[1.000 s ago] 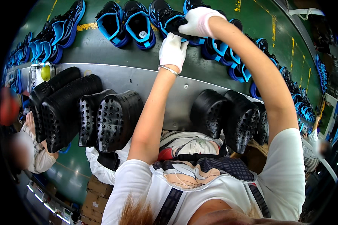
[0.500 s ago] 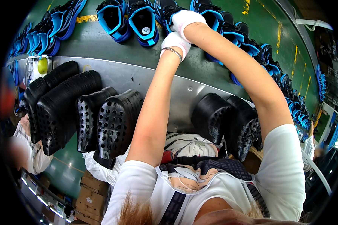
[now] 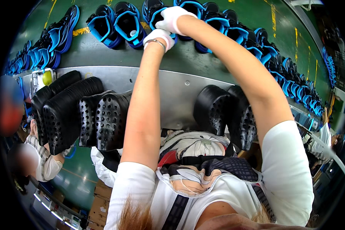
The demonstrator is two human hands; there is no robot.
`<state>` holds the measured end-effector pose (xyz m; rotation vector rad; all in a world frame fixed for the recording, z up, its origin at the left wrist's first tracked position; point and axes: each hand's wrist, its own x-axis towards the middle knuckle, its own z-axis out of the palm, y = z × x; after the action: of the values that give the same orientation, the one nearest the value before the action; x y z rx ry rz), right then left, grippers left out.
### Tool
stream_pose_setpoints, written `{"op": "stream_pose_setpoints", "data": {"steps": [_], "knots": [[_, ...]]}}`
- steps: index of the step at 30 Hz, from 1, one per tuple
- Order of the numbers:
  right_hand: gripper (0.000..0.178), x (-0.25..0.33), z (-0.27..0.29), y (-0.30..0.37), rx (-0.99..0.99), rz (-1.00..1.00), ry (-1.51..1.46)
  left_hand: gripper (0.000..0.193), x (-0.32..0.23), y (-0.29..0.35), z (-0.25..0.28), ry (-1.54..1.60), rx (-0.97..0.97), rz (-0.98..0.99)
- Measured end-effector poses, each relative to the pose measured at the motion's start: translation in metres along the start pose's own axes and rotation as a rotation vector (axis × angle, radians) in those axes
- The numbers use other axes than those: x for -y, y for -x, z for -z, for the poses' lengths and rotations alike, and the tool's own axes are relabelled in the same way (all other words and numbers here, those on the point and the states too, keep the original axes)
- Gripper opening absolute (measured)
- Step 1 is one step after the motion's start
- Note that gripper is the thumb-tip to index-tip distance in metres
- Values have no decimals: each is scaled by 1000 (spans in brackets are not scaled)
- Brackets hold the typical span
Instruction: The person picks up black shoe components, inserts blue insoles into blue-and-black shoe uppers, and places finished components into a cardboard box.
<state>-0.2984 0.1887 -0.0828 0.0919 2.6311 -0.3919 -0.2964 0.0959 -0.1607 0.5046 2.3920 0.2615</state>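
Green conveyor: both gloved hands (fingers curled) grip 1 shoe.

Brown cardboard boxes stand on the floor at the lower left, below the bench edge, rectangular and stacked close together; one bears a small pale label, too blurred to tell more. Yellow painted markings run along the green floor at the top. No screens show.

Gloved left hand and right hand grip a black-and-blue shoe
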Motion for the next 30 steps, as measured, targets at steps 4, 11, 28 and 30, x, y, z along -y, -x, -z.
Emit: {"op": "stream_pose_setpoints", "data": {"steps": [4, 11, 28, 30], "knots": [[44, -38, 35, 106, -173, 163, -168, 41, 19, 16, 14, -51, 30, 25], [31, -175, 38, 365, -548, -392, -630, 47, 28, 42, 13, -189, -347, -54], [45, -316, -119, 581, -521, -1087, -264, 40, 33, 118, -15, 234, -642, -113], [38, -318, -123, 588, -748, -999, -426, 49, 22, 115, -5, 264, -707, -58]]}}
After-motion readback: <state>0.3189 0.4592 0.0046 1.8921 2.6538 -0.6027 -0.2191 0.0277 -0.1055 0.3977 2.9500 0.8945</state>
